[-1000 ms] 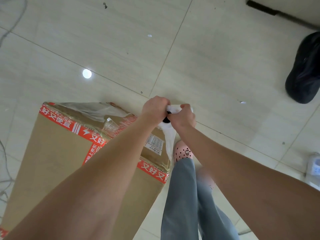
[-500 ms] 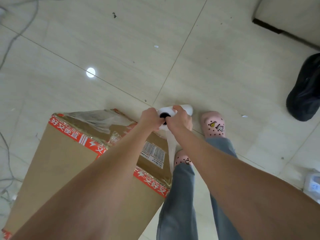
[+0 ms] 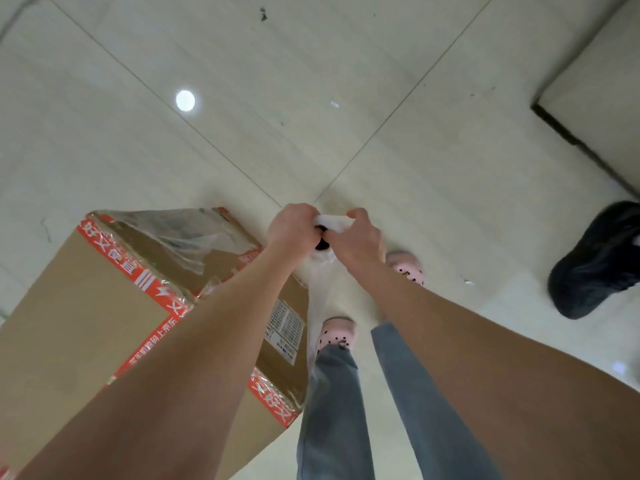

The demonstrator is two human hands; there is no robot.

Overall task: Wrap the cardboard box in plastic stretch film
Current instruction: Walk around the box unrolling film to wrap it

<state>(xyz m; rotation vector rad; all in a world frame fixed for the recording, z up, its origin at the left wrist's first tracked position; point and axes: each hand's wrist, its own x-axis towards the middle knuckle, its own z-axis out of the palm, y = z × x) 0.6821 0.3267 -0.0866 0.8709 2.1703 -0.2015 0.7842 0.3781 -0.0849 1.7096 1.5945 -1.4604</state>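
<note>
Stretch-film roll (ends hidden within grip)

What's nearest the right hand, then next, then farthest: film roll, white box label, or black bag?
1. film roll, in the grip of the right hand.
2. white label, lower left on the box.
3. black bag, far right on the floor.

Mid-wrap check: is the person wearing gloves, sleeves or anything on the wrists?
No gloves on the left hand or right hand. The left forearm and right forearm are bare to the frame edge: no sleeve, watch or bracelet shows. Rings cannot be told.
</note>
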